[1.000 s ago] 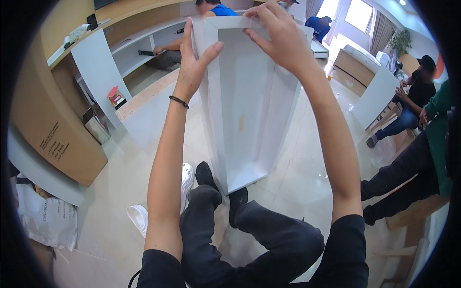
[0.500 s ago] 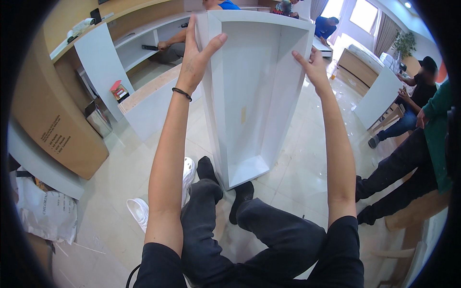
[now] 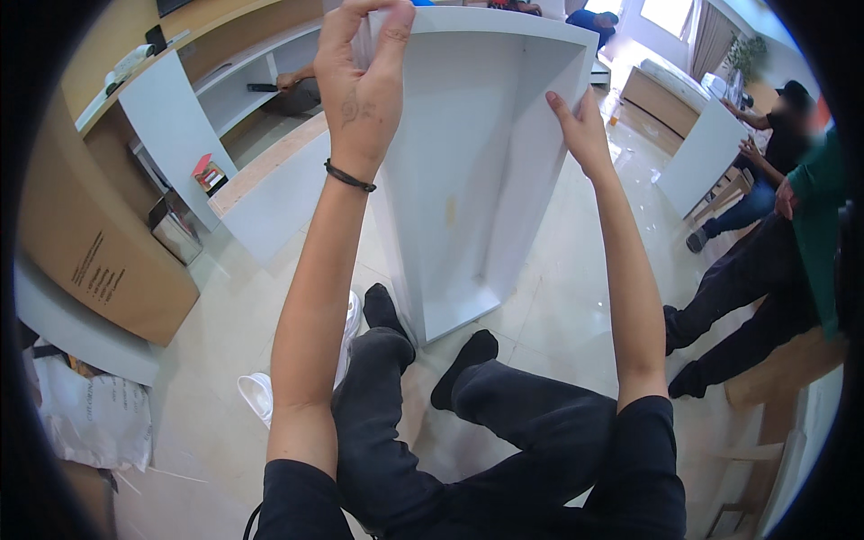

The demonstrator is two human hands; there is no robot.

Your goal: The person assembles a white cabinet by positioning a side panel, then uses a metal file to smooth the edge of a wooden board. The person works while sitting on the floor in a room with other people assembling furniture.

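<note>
A tall white open-fronted cabinet box [image 3: 468, 180] stands upright on the floor between my feet. My left hand [image 3: 364, 76] grips the top of its left side panel, with a black band on that wrist. My right hand [image 3: 580, 130] lies with fingers on the front edge of the right side panel, near the top. My legs in dark trousers and black socks [image 3: 463, 364] bracket the cabinet's base.
A big cardboard box [image 3: 90, 252] and a white panel [image 3: 171, 135] stand at left, beside a metal bin [image 3: 175, 225]. White shoes [image 3: 261, 396] lie by my left leg. People [image 3: 765, 270] stand and sit at right near another white panel [image 3: 702, 157]. Someone's arm [image 3: 301, 81] reaches into a shelf unit behind.
My right hand slid from the cabinet's top edge down onto the right side panel. The left hand shifted to grip the left panel's top. The cabinet now appears closer and more upright.
</note>
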